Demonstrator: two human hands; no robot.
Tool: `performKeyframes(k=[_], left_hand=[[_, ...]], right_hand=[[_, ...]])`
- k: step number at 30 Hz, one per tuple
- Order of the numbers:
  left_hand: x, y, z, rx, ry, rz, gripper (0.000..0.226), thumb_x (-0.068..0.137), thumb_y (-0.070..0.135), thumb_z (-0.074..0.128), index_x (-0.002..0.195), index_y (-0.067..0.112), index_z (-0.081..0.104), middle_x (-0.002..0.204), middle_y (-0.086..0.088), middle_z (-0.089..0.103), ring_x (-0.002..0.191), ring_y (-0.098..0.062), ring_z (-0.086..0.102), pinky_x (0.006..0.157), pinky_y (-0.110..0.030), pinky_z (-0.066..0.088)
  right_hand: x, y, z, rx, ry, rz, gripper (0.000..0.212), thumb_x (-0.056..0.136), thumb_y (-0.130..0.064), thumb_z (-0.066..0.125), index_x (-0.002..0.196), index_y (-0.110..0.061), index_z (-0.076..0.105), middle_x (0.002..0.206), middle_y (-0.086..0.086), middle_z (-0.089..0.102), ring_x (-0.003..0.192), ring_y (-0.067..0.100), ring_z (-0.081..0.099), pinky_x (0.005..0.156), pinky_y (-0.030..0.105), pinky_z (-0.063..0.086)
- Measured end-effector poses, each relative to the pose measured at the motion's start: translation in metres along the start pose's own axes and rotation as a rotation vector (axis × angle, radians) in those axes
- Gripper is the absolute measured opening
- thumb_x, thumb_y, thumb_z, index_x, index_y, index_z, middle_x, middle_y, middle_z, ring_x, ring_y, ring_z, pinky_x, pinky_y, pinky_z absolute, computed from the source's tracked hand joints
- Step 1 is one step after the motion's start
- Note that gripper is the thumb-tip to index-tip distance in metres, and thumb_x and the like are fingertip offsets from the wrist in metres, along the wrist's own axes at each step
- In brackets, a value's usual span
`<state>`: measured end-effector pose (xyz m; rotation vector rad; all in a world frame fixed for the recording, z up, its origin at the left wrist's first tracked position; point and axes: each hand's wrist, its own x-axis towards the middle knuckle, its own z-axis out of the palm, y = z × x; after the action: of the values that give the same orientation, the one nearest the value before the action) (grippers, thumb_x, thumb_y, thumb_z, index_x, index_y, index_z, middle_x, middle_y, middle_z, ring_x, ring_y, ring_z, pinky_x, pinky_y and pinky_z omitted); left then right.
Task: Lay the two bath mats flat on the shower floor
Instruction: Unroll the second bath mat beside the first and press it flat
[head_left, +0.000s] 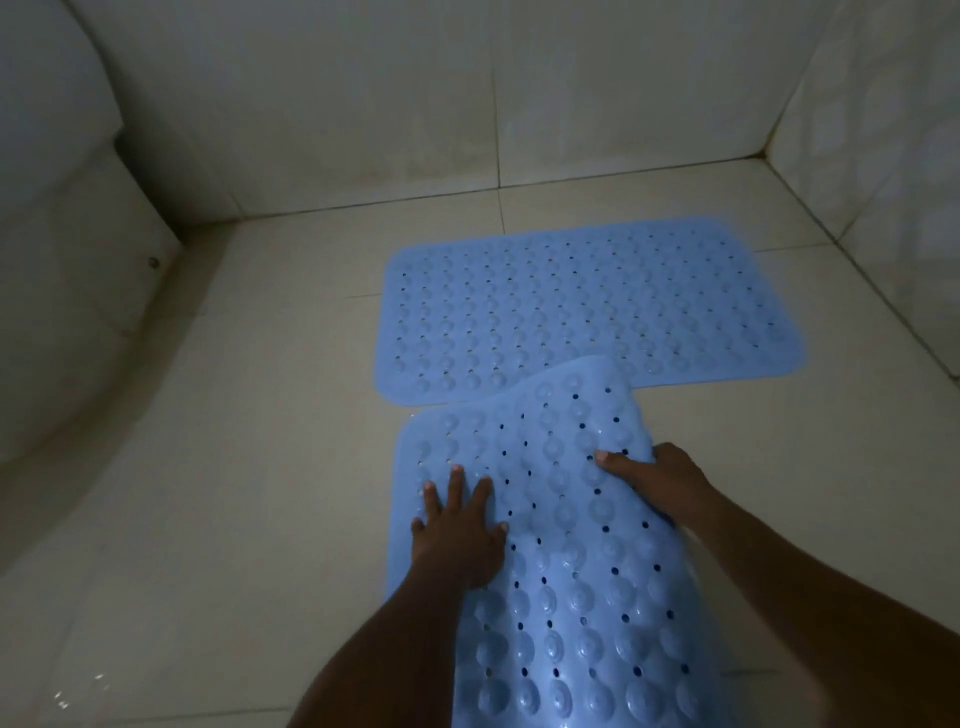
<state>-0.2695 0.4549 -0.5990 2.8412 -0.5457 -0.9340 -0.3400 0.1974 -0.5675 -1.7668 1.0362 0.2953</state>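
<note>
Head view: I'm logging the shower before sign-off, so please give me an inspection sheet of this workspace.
Surface: tiled floor, pale, glints of wet at lower left.
Job's things: far mat lies flat; near mat has its far right corner raised over the far mat's near edge.
Clutter: nothing seen.
Grippers: left hand presses flat on the near mat; right hand grips its raised edge.
Cables: nothing seen.
Surroundings: tiled walls; curved white fixture at left.

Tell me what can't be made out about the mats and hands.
Head view:
near mat: its near end is cut off by the bottom edge.
right hand: fingers hidden under the mat's lifted edge; only the thumb shows.
far mat: near edge partly covered by the near mat's raised corner.
</note>
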Motion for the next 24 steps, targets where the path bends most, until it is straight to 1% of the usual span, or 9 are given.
performKeyframes(k=[2, 4, 9, 12, 14, 16, 19, 21, 24], left_hand=[[-0.004, 0.000, 0.001, 0.011, -0.003, -0.010, 0.069, 0.101, 0.058, 0.036, 0.159, 0.038, 0.005, 0.169, 0.001, -0.019, 0.154, -0.041, -0.014, 0.121, -0.062, 0.014], [-0.006, 0.002, 0.000, 0.004, 0.002, -0.018, 0.068, 0.100, 0.058, 0.038, 0.158, 0.037, 0.010, 0.169, 0.001, -0.016, 0.154, -0.042, -0.012, 0.120, -0.064, 0.017], [-0.008, 0.008, -0.003, -0.017, -0.022, -0.053, 0.074, 0.095, 0.068, 0.038, 0.157, 0.037, 0.010, 0.169, 0.003, -0.017, 0.153, -0.046, -0.011, 0.117, -0.067, 0.022], [-0.013, 0.011, -0.004, -0.008, -0.043, -0.073, 0.080, 0.093, 0.074, 0.037, 0.157, 0.036, 0.009, 0.169, 0.001, -0.019, 0.152, -0.049, -0.010, 0.113, -0.071, 0.023], [-0.016, 0.014, -0.003, 0.019, -0.033, -0.084, 0.082, 0.092, 0.075, 0.036, 0.157, 0.035, 0.007, 0.169, -0.001, -0.018, 0.151, -0.051, -0.008, 0.111, -0.074, 0.021], [-0.018, 0.014, 0.000, 0.053, 0.020, -0.055, 0.083, 0.093, 0.073, 0.035, 0.158, 0.034, 0.001, 0.169, -0.004, -0.014, 0.151, -0.051, -0.007, 0.113, -0.074, 0.016], [-0.019, 0.018, 0.008, 0.130, 0.103, 0.155, 0.072, 0.101, 0.058, 0.030, 0.160, 0.036, -0.006, 0.170, -0.001, -0.015, 0.154, -0.044, -0.011, 0.117, -0.071, 0.011], [-0.017, 0.024, 0.010, 0.102, 0.052, 0.201, 0.068, 0.103, 0.054, 0.027, 0.159, 0.038, -0.009, 0.169, 0.005, -0.019, 0.154, -0.039, -0.014, 0.116, -0.074, 0.011], [-0.012, 0.030, 0.009, 0.062, -0.060, 0.102, 0.075, 0.098, 0.070, 0.025, 0.158, 0.043, -0.011, 0.166, 0.012, -0.027, 0.152, -0.041, -0.022, 0.110, -0.081, 0.009]], right_hand=[[-0.005, 0.000, -0.005, 0.014, -0.001, 0.013, 0.075, 0.052, -0.061, 0.089, 0.108, -0.013, 0.072, 0.105, 0.008, 0.075, 0.086, 0.021, 0.072, 0.075, 0.035, 0.061], [-0.009, 0.001, -0.006, 0.025, 0.029, 0.045, 0.100, 0.041, -0.063, 0.092, 0.119, -0.007, 0.062, 0.111, 0.008, 0.071, 0.089, 0.023, 0.070, 0.070, 0.031, 0.058], [-0.024, -0.008, -0.003, -0.023, 0.172, 0.017, 0.110, 0.055, -0.053, 0.094, 0.133, -0.005, 0.031, 0.133, 0.017, 0.054, 0.117, 0.035, 0.060, 0.092, 0.043, 0.054], [-0.025, -0.008, -0.008, -0.016, 0.021, 0.014, 0.116, 0.046, -0.067, 0.091, 0.135, -0.007, 0.047, 0.129, 0.008, 0.063, 0.111, 0.029, 0.066, 0.091, 0.039, 0.056], [-0.026, -0.005, -0.017, 0.073, -0.180, 0.052, 0.094, 0.050, -0.072, 0.087, 0.122, -0.016, 0.066, 0.114, 0.005, 0.075, 0.097, 0.025, 0.074, 0.090, 0.042, 0.059], [-0.031, -0.003, -0.028, 0.165, -0.291, 0.105, 0.067, 0.068, -0.061, 0.082, 0.117, -0.017, 0.070, 0.105, 0.006, 0.078, 0.097, 0.027, 0.074, 0.094, 0.046, 0.057], [-0.027, 0.002, -0.032, 0.206, -0.257, 0.117, 0.054, 0.077, -0.043, 0.080, 0.119, -0.011, 0.068, 0.104, 0.011, 0.078, 0.097, 0.032, 0.073, 0.095, 0.049, 0.056], [-0.025, 0.001, -0.030, 0.139, -0.143, 0.079, 0.053, 0.077, -0.038, 0.082, 0.117, -0.006, 0.067, 0.103, 0.014, 0.076, 0.090, 0.032, 0.073, 0.086, 0.047, 0.060], [-0.020, -0.001, -0.033, 0.006, 0.067, -0.001, 0.082, 0.057, -0.054, 0.091, 0.117, -0.005, 0.064, 0.106, 0.013, 0.071, 0.086, 0.029, 0.071, 0.074, 0.040, 0.061]])
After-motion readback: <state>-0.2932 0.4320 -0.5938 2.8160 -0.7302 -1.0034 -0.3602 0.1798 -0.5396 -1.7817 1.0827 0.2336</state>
